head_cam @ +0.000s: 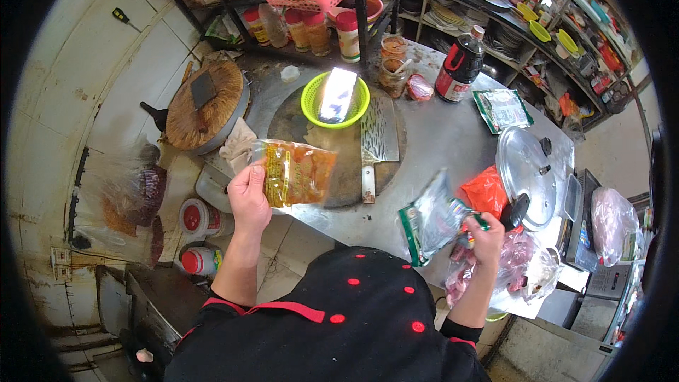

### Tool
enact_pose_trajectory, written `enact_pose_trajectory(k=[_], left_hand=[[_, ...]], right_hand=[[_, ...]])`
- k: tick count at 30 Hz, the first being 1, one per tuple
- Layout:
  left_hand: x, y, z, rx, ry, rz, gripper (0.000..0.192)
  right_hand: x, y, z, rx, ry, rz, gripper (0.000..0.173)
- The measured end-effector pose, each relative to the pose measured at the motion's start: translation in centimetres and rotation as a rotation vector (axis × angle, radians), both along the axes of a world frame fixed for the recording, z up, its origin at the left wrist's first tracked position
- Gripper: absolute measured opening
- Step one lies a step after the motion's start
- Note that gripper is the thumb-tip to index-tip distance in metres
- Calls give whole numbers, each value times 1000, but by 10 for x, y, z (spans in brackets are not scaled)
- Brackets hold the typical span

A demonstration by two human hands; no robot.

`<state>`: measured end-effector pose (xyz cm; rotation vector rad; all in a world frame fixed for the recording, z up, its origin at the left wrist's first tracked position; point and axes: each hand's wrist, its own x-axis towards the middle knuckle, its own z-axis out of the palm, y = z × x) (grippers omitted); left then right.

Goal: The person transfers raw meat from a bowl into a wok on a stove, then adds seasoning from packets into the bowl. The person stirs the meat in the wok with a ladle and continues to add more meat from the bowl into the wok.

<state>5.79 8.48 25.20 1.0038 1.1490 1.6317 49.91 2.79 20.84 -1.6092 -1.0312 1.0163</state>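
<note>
My left hand (249,199) grips the left edge of a clear plastic pouch (299,174) of orange-yellow food, held up over the near edge of the round chopping board (318,191). In my right hand (485,236) is a silver packet with green edges (435,217), tilted and slightly blurred. It hangs above the steel table (419,154), beside a red plastic bag (485,191). On the board lies a cleaver (379,132), its white handle towards me. Behind it a yellow-green plastic basket (313,101) holds a smartphone (338,95) with a bright screen.
A dark sauce bottle (460,66), spice jars (392,75) and another green-edged packet (503,110) stand or lie farther back. At right are a glass pot lid (528,175) and bagged meat (520,265). A thick wooden chopping block (207,106) leans at left. Shelving (360,10) rises behind.
</note>
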Motion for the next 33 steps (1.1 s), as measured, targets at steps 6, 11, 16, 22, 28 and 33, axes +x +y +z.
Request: enact_pose_trajectory(k=[6, 11, 16, 22, 28, 33], left_hand=[[-19, 11, -14, -45, -221, 166, 27], [-37, 27, -68, -164, -70, 302, 27], [-46, 29, -161, -522, 288, 355, 23], [-70, 41, -192, -644, 532, 327, 28], [-76, 37, -193, -698, 218, 290, 20], [-73, -3, -188, -755, -27, 216, 10]], right_hand=[[6, 16, 21, 124, 13, -127, 6], [11, 35, 16, 123, 27, -89, 11], [22, 55, -35, -34, -677, -172, 30], [22, 107, -8, 185, -1185, -194, 38], [57, 237, -39, -167, -1250, 46, 33], [99, 316, -109, -417, -1722, 179, 32]])
